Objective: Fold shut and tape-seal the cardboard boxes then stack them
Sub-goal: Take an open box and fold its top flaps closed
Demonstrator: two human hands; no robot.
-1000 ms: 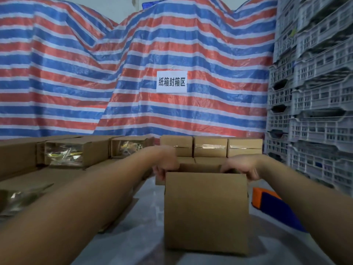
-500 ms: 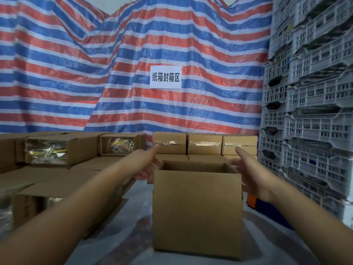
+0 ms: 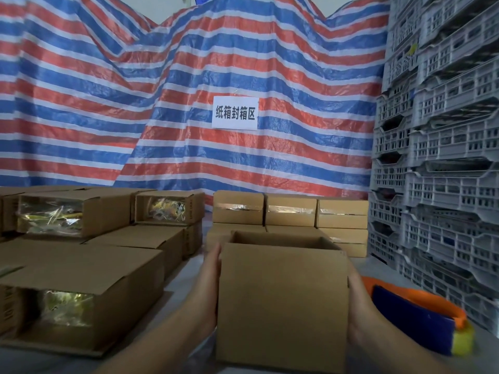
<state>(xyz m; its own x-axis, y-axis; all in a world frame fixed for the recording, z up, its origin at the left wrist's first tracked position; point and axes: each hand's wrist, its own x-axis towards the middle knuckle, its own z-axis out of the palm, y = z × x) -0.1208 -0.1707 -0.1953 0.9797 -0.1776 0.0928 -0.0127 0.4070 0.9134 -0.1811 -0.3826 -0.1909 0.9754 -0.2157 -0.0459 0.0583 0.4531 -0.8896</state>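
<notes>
two flat palms clamp the open-topped brown cardboard box [image 3: 282, 303] between them on the table, left hand [image 3: 209, 279] and right hand [image 3: 357, 298] pressed to opposite side walls, equally near, its open mouth up.

Two bare, sleeveless forearms [image 3: 172, 330]

One open-topped cardboard box [image 3: 282, 300] stands in front, with two hands on it: the left hand [image 3: 212, 268] and the right hand [image 3: 356, 290]. Three taped boxes [image 3: 290, 211] form the top row at the back, over a partly hidden row. At least four boxes with clear windows [image 3: 89, 298] lie left. One white sign [image 3: 235, 112] hangs behind.
</notes>
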